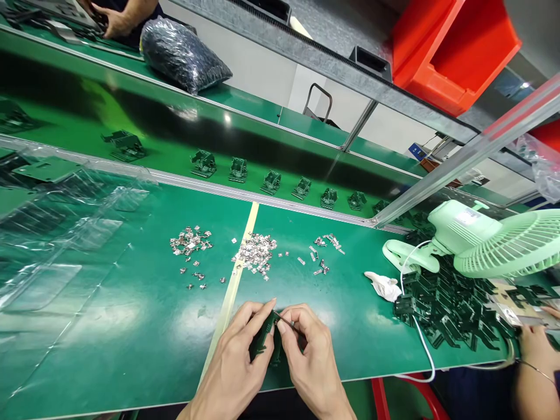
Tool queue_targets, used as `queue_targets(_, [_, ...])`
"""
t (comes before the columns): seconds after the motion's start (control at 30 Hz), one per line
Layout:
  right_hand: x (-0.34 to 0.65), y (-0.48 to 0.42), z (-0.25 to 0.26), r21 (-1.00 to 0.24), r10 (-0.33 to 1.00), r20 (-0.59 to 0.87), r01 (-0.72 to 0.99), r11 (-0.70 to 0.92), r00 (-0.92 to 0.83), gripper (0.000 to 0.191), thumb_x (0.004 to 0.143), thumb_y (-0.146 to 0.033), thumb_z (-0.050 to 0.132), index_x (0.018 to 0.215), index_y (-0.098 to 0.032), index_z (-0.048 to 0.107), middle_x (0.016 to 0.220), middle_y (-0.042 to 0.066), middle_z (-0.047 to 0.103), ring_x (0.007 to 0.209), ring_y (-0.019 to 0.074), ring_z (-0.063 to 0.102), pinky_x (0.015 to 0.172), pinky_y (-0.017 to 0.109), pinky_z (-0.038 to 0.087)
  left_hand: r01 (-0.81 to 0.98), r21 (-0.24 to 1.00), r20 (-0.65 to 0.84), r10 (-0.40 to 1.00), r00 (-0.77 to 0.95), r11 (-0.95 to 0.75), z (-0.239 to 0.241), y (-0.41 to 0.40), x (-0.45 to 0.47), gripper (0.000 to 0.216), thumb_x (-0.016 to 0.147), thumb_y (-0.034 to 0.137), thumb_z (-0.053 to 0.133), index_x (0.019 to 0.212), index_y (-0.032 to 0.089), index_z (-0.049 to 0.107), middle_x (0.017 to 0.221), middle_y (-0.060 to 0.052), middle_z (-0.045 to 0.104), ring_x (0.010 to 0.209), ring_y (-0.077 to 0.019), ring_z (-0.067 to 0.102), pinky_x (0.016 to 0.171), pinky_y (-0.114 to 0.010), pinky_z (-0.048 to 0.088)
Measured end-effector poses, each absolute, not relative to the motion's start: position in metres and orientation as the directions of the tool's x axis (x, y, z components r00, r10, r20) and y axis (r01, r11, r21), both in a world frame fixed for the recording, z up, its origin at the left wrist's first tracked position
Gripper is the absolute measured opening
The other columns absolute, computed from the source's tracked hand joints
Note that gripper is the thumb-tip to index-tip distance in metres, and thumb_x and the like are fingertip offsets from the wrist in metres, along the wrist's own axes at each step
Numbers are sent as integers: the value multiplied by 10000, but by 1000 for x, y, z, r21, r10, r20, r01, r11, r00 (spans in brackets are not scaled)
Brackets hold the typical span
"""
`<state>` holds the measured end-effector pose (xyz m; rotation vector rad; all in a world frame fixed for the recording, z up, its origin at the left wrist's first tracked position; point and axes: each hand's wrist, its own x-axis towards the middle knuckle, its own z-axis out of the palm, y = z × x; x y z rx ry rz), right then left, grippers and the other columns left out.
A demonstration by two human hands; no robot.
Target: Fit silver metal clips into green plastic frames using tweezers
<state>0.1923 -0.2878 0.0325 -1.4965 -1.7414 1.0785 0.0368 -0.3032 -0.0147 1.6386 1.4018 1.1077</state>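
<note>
My left hand [245, 350] is closed around a dark green plastic part [259, 343] near the table's front edge. Pinched in my right hand [308, 350] is a thin dark stick-like tool [289, 322], its tip at the top of the green part; its exact kind is hard to make out. Fingers of both hands meet around the part and hide much of it. Beyond my hands lies a pile of small silvery metal pieces [257, 252] by a yellow tape strip [227, 303]. A looser heap of metal pieces [189, 242] is to its left, and several metal strips [335, 242] lie to the right.
Several green assemblies [271, 182] stand in a row on the green belt [166, 149]. At right are a pale green fan [472, 236], a heap of dark green parts [441, 303], a white crumpled cloth [385, 287] and another person's hand [536, 347]. Clear plastic trays [56, 221] occupy the left.
</note>
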Motion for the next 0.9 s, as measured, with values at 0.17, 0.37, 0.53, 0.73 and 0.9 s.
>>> queue_targets(0.17, [191,-289,32,-872,985,-40,488,49,-170,166,1036,-305,507,923,-218,594,953,26,635,738,131,583,661,256,442,410,898,152,987,48,-159,-13,-305,38,445,1015,199,481,1447,262,566,1123,-63,663,1021,-167,677,878,-280,593])
queue_targets(0.37, [187,-294,27,-777,993,-17,627,62,-119,232,1043,-336,482,905,-212,622,785,-1,625,602,127,555,611,268,424,450,873,210,978,4,-189,-8,-305,39,410,1015,216,495,1411,196,602,1036,-70,713,936,-179,696,786,-290,617])
queue_targets(0.53, [184,-299,23,-703,996,33,707,78,-77,234,1028,-341,482,891,-216,625,680,-13,642,528,132,559,572,267,421,498,837,271,962,-15,-228,-9,-306,43,401,1008,180,498,1389,147,615,1057,-91,725,966,-183,691,814,-286,617])
queue_targets(0.73, [186,-294,30,-738,990,-133,670,-76,-35,261,993,-412,533,854,-216,634,607,-32,584,467,113,445,507,256,361,497,825,292,956,31,-268,-6,-308,42,435,1000,127,481,1423,164,575,1064,-94,700,976,-187,661,819,-298,607])
queue_targets(0.9, [189,-293,37,-768,980,-197,626,-134,-32,235,952,-395,568,823,-208,623,568,-60,486,479,104,385,509,252,321,524,791,331,941,64,-314,-5,-311,44,555,978,83,489,1513,233,486,1123,-94,682,1007,-204,637,846,-324,597])
